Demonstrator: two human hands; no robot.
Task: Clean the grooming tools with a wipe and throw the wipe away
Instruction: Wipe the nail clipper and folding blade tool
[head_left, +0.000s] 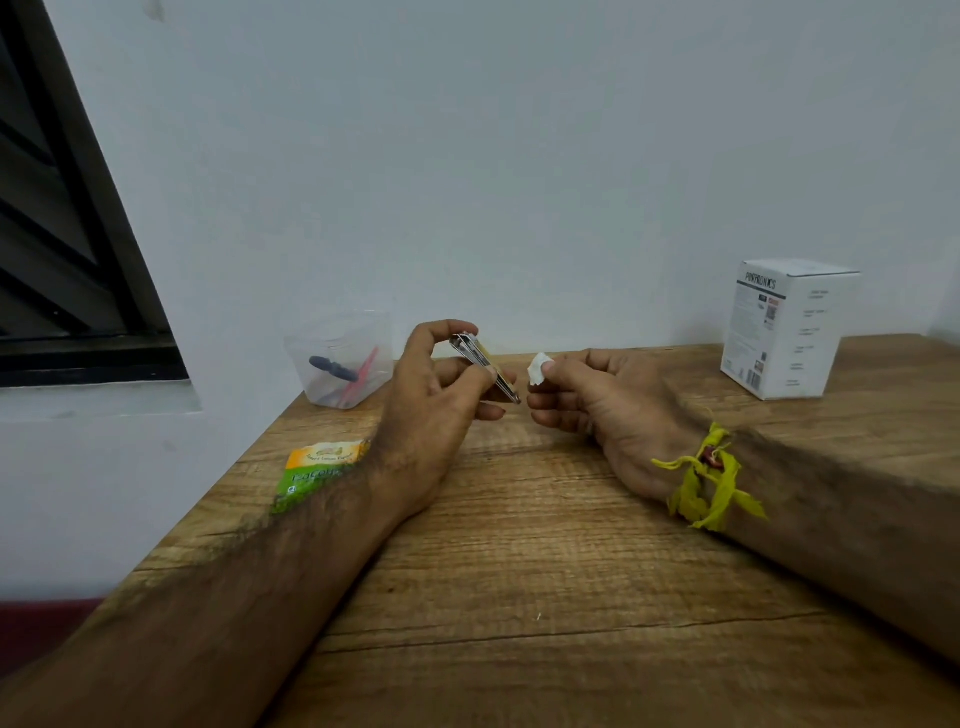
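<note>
the left hand (436, 400) pinches a slim silver metal nail clipper (484, 367) above the wooden desk (519, 571), tilted toward the right hand (587, 395) — whose grip pinches a small white wipe (538, 369) just beside it (likely poised for wiping).

Hiding most of the green wipe packet (317, 470) behind the left forearm, blurring small print on the white box (787, 335), clouding tools inside the clear container (340, 358).

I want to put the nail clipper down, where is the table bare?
Bare wood lies in front of both hands, between the forearms, and between the right hand and the white box. Crowded at left: clear container and green packet.
</note>
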